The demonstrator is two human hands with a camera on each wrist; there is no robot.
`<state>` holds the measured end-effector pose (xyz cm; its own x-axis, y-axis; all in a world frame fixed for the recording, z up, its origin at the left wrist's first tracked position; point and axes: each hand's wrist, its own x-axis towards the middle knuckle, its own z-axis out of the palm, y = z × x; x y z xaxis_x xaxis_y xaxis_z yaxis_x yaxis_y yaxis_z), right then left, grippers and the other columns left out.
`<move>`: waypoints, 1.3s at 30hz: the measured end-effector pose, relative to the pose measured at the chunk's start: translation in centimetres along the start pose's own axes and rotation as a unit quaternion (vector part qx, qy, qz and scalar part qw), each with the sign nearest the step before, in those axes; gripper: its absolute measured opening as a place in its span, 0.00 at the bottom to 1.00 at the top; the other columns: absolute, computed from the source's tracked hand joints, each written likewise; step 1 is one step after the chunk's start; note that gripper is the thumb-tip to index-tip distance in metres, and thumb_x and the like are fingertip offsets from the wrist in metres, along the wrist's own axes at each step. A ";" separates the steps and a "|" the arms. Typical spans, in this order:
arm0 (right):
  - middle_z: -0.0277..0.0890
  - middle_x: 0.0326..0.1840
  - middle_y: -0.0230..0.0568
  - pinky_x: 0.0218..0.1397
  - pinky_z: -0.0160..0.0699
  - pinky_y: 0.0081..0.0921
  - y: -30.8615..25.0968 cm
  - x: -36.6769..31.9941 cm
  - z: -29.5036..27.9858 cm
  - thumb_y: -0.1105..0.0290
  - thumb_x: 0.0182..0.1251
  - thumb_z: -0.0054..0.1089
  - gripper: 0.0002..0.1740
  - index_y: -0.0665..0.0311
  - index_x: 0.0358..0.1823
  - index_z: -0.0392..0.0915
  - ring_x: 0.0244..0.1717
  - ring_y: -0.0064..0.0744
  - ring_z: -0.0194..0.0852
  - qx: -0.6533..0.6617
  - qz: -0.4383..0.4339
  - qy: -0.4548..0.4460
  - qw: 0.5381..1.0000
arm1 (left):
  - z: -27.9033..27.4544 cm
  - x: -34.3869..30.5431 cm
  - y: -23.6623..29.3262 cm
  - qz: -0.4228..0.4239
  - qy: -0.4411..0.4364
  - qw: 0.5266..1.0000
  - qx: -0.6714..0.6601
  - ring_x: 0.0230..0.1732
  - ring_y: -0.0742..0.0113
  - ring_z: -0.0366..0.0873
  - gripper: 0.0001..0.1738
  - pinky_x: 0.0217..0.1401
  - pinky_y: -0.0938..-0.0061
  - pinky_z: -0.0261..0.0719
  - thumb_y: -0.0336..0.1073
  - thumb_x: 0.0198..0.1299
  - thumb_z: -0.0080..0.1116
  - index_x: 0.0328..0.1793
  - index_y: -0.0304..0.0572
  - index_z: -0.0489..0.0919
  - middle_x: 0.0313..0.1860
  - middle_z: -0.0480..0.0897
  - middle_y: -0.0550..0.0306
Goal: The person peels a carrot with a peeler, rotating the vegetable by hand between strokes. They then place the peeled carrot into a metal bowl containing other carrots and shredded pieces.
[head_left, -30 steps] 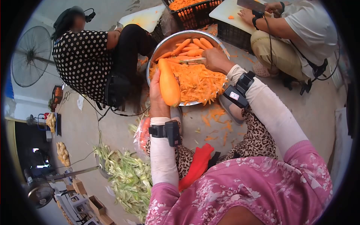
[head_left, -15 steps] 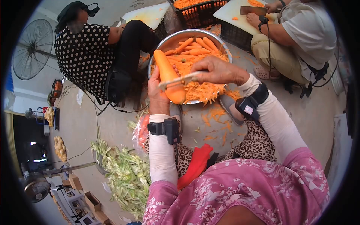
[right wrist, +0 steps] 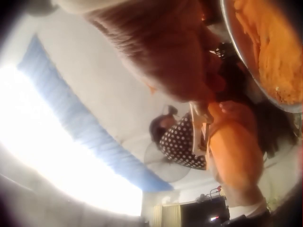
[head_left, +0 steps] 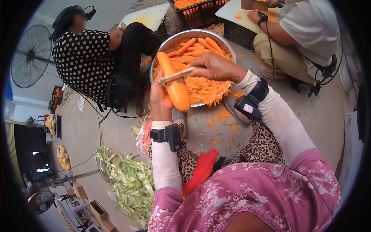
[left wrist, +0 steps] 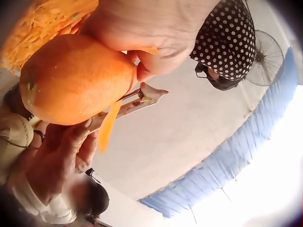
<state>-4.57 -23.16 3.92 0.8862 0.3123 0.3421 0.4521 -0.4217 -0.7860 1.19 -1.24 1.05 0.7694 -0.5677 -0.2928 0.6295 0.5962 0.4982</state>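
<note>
Currently: left hand (head_left: pixel 161 101) gripping one large carrot (head_left: pixel 177 91) | right hand (head_left: pixel 220 69) gripping one peeler (head_left: pixel 178 76) against it | one peel strip (left wrist: pixel 109 127) hanging | one basin (head_left: pixel 167 46) holding several smaller carrots (head_left: pixel 187 46)

The basin (head_left: pixel 169 43) sits before me on the floor (head_left: pixel 309 127). In it, whole carrots (head_left: pixel 188 46) lie along the far side and shavings (head_left: pixel 208 87) fill the near side, up to the near right rim. Over the near left rim, the held carrot (head_left: pixel 179 94) lies in my left hand (head_left: pixel 160 102), with the peeler (head_left: pixel 181 74) from my right hand (head_left: pixel 218 67) across it. Beyond the far rim stands a crate (head_left: pixel 203 14), between a left board (head_left: pixel 145 17) and a right board (head_left: pixel 228 11), which rests on another crate (head_left: pixel 237 35). Scraps (head_left: pixel 222 120) lie on the floor behind the basin; husks (head_left: pixel 131 187) lie to my left.
</note>
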 end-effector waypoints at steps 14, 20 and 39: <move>0.76 0.27 0.38 0.32 0.72 0.27 2.3 1.3 -2.2 0.60 0.62 0.59 0.16 0.67 0.40 0.80 0.30 0.27 0.75 -0.017 0.164 0.131 0.978 | 1.8 -0.9 -0.3 -0.033 -0.064 0.997 -0.028 0.41 0.51 0.77 0.26 0.43 0.59 0.80 0.54 0.68 0.42 0.55 0.36 0.71 0.43 0.78 0.43; 0.76 0.27 0.29 0.35 0.70 0.18 -2.4 -1.0 -1.9 0.61 0.64 0.58 0.14 0.67 0.38 0.80 0.30 0.17 0.71 0.169 0.062 -0.109 0.978 | 1.2 -1.1 1.1 -0.006 -0.088 0.996 0.005 0.38 0.56 0.73 0.29 0.43 0.65 0.78 0.55 0.64 0.49 0.55 0.34 0.70 0.39 0.73 0.42; 0.77 0.27 0.34 0.36 0.70 0.21 -3.4 -1.3 0.3 0.67 0.62 0.59 0.11 0.67 0.39 0.79 0.31 0.20 0.71 0.151 0.024 -0.101 0.983 | 2.5 -1.2 0.8 -0.023 -0.023 0.996 -0.082 0.33 0.55 0.75 0.24 0.38 0.63 0.79 0.55 0.65 0.46 0.50 0.39 0.70 0.33 0.75 0.45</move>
<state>-7.34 -21.89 6.03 0.8538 0.4737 0.2158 0.3326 -0.1775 -0.9262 0.47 -1.49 3.87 0.7364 -0.6195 -0.2721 0.6756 0.6521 0.3439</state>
